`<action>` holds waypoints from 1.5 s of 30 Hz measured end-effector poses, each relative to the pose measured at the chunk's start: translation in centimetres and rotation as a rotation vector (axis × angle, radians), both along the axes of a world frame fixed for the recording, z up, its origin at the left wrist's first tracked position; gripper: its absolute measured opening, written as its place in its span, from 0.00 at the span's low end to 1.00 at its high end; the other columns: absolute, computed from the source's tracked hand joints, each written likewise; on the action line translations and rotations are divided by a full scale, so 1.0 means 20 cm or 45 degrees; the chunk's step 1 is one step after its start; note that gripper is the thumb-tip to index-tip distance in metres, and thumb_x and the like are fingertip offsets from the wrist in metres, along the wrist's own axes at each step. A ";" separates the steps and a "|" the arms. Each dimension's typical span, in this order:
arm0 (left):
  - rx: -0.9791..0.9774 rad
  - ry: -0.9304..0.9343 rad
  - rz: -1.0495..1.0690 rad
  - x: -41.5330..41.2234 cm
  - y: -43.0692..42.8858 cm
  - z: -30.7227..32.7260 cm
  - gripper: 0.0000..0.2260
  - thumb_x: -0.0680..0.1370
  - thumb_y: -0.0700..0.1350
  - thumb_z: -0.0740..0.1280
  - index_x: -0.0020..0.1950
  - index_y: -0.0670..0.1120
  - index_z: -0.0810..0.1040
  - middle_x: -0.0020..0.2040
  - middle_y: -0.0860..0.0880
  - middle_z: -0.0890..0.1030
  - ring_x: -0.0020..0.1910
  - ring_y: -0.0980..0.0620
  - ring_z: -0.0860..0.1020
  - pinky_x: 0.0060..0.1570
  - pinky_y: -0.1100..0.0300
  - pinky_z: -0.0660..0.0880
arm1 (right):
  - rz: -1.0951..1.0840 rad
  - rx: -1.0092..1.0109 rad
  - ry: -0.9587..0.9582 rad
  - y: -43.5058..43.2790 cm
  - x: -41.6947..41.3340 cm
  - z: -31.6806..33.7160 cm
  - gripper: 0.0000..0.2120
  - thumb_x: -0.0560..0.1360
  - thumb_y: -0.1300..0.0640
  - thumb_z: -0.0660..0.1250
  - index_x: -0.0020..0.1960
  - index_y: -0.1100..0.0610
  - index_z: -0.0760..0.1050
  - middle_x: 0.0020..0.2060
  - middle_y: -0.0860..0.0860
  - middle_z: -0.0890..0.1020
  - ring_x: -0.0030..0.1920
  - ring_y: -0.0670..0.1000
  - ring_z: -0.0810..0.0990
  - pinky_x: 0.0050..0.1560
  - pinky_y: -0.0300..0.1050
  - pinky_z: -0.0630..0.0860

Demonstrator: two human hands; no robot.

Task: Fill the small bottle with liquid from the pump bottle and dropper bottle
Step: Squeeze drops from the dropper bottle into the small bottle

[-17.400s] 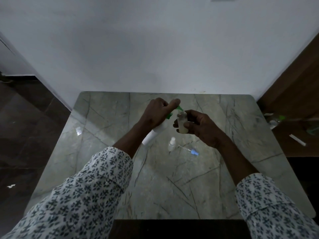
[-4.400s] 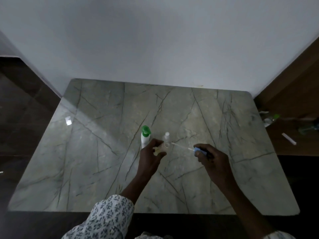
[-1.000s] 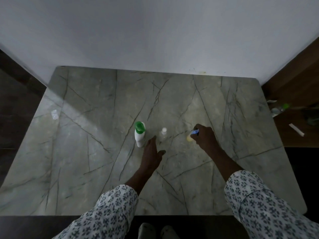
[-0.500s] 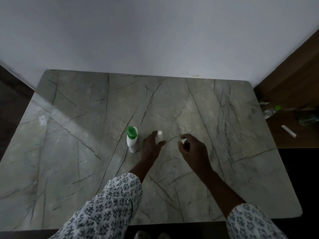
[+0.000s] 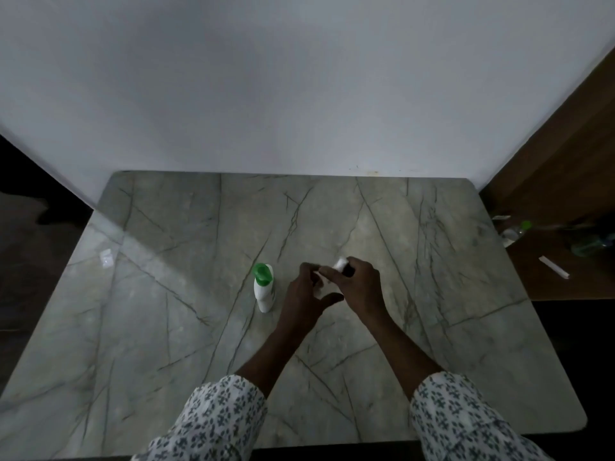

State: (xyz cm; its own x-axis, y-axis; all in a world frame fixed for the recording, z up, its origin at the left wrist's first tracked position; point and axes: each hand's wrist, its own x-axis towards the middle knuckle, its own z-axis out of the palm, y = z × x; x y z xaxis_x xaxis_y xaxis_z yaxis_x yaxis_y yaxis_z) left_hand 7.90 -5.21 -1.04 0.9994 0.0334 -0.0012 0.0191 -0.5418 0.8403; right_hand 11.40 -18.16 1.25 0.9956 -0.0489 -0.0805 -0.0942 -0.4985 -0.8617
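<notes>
small bottle (image 5: 319, 278): mid-frame, wedged between both hands, only a pale sliver shows. Can't tell whether it stands on the desk (image 5: 166, 327) or is lifted.
left hand (image 5: 301, 296): fingers curled round that sliver, thumb sticking out right; grip looks closed on it, contact itself hidden.
right hand (image 5: 357, 286): fingertips pinch one white piece (image 5: 341, 263) just above the sliver. Cap or bottle top, can't tell. Rest of that grip is curled in.
pump bottle (image 5: 264, 287): one, white with green head, upright on the desk, just left of the left hand, not touched.
No second bottle visible on the desk; dim light, low detail.
Sleeves: two, patterned, cut off at the bottom edge.
One small clear scrap (image 5: 106, 258) on the desk, left side.
Right edge, off the desk: one green-capped clear bottle (image 5: 514, 230), one white stick (image 5: 554, 267), and darker items I can't make out.
</notes>
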 end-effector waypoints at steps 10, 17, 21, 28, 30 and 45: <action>-0.140 0.137 -0.035 -0.08 0.08 -0.03 0.17 0.72 0.49 0.75 0.56 0.45 0.78 0.47 0.52 0.82 0.44 0.57 0.80 0.43 0.63 0.76 | 0.316 0.257 0.299 -0.07 -0.02 0.04 0.16 0.72 0.65 0.71 0.58 0.54 0.76 0.46 0.49 0.83 0.47 0.48 0.82 0.39 0.34 0.76; -0.086 0.140 -0.098 -0.11 0.08 -0.04 0.18 0.72 0.46 0.75 0.59 0.43 0.77 0.51 0.53 0.79 0.49 0.58 0.77 0.45 0.78 0.68 | 0.406 -0.391 0.344 -0.03 0.02 0.13 0.17 0.72 0.44 0.72 0.38 0.58 0.74 0.30 0.51 0.78 0.29 0.50 0.79 0.31 0.48 0.79; -0.067 0.145 -0.107 -0.11 0.09 -0.06 0.19 0.72 0.46 0.75 0.60 0.44 0.77 0.52 0.49 0.81 0.51 0.55 0.77 0.46 0.73 0.69 | 0.580 -0.240 0.418 -0.05 0.02 0.17 0.08 0.70 0.61 0.72 0.49 0.55 0.79 0.45 0.49 0.81 0.44 0.52 0.81 0.42 0.52 0.81; -0.022 0.131 -0.201 -0.13 0.11 -0.12 0.18 0.73 0.46 0.75 0.59 0.44 0.76 0.52 0.49 0.81 0.50 0.52 0.78 0.47 0.66 0.72 | 0.501 -0.299 0.497 -0.01 -0.01 0.14 0.11 0.75 0.57 0.70 0.49 0.66 0.80 0.35 0.61 0.83 0.31 0.56 0.83 0.35 0.52 0.83; -0.033 0.154 -0.244 -0.13 0.11 -0.12 0.18 0.73 0.46 0.74 0.60 0.44 0.75 0.54 0.47 0.81 0.51 0.51 0.79 0.49 0.61 0.74 | 0.613 -0.361 0.394 -0.04 -0.01 0.14 0.08 0.73 0.61 0.72 0.51 0.61 0.82 0.41 0.56 0.83 0.35 0.53 0.83 0.37 0.45 0.82; -0.023 0.230 -0.103 -0.16 0.21 -0.21 0.20 0.73 0.45 0.74 0.61 0.43 0.74 0.57 0.48 0.80 0.54 0.55 0.76 0.46 0.78 0.68 | -0.064 0.038 0.159 -0.38 -0.06 0.16 0.13 0.67 0.66 0.75 0.50 0.57 0.80 0.42 0.52 0.84 0.40 0.49 0.82 0.39 0.43 0.80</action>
State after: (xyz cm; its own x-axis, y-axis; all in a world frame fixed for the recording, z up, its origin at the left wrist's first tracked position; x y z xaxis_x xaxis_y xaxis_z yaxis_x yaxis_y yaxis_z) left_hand 4.66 -0.97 -5.26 0.9823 -0.0488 -0.1807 0.1274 -0.5328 0.8366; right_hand 10.18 -25.75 4.54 0.9741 -0.0940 -0.2057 -0.2256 -0.4647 -0.8562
